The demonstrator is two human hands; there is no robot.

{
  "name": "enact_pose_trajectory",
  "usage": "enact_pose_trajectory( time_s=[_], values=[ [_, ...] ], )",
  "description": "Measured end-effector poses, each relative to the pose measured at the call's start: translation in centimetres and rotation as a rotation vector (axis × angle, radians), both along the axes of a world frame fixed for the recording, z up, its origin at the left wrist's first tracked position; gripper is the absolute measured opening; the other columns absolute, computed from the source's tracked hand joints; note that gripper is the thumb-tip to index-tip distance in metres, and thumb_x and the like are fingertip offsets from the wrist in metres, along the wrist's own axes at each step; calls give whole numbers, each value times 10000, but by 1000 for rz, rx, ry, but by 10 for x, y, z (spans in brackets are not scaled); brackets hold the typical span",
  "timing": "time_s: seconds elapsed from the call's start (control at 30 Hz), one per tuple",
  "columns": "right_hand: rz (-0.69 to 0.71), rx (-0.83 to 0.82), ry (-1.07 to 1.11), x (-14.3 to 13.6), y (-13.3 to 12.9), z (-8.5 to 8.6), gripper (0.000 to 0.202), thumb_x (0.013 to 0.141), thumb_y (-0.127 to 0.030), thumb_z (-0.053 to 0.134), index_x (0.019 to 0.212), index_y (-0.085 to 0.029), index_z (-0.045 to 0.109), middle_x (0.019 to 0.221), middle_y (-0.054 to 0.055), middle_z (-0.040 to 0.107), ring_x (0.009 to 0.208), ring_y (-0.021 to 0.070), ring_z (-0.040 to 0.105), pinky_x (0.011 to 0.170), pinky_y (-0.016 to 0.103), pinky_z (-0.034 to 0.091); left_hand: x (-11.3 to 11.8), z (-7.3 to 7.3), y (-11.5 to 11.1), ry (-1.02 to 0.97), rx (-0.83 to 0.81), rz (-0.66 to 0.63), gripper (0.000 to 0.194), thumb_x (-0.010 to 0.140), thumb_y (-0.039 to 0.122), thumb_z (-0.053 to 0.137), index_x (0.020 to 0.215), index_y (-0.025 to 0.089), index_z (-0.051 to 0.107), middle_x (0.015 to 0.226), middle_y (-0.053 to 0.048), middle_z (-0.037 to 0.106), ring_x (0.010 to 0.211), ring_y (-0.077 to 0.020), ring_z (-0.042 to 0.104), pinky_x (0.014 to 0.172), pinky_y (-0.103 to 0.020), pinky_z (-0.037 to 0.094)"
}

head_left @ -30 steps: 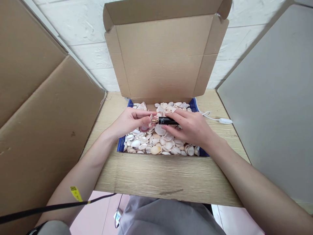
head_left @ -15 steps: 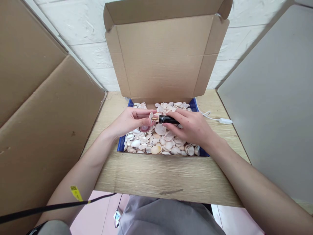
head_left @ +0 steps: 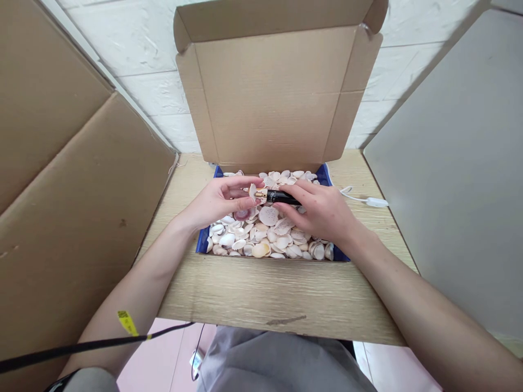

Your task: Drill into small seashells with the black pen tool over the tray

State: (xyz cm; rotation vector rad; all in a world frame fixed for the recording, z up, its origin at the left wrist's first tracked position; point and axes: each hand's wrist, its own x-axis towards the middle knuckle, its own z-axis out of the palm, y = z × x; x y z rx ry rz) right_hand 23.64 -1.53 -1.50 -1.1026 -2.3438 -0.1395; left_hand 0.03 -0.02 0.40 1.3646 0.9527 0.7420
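My left hand (head_left: 229, 198) is pinching a pale, thin shell (head_left: 252, 192) between curled fingers, above the heap of shells (head_left: 261, 234); my right hand (head_left: 321, 209) is closed round the drill (head_left: 283, 197), glossy black with a brassy tip at the shell. Blue edges flank the box (head_left: 203, 240), its lid (head_left: 273, 98) stands up behind, and bare table (head_left: 281, 294) lies open in front.
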Motion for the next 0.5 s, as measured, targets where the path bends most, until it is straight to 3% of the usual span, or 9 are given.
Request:
enact_pose_trajectory(
  time_s=[0.2, 0.33, 0.5],
  values=[
    [-22, 11, 16, 0, 0, -1, 314, 956, -442, 493, 1012, -178, 654, 889, 53, 711, 732, 165, 628, 549, 283, 350, 0, -4, 2, -20, 58, 74, 346, 737, 302, 811, 1045, 192, 697, 1120, -86, 710, 798, -165, 688, 636, -250, 562],
    [-66, 33, 45, 0, 1, -2, 304, 947, -429, 511, 993, -169, 662, 886, 64, 708, 746, 173, 630, 553, 284, 355, -1, -7, 5, -56, 92, 115, 361, 783, 331, 777, 1104, 190, 692, 1153, -81, 719, 940, -174, 693, 866, -297, 559],
    [-116, 66, 82, 0, 2, -4, 302, 935, -430, 527, 999, -172, 670, 857, 53, 704, 724, 171, 622, 556, 284, 352, -2, -8, 6, -57, 68, 155, 461, 817, 422, 731, 1205, 181, 667, 1215, -110, 702, 988, -202, 699, 923, -335, 546]
  ],
)
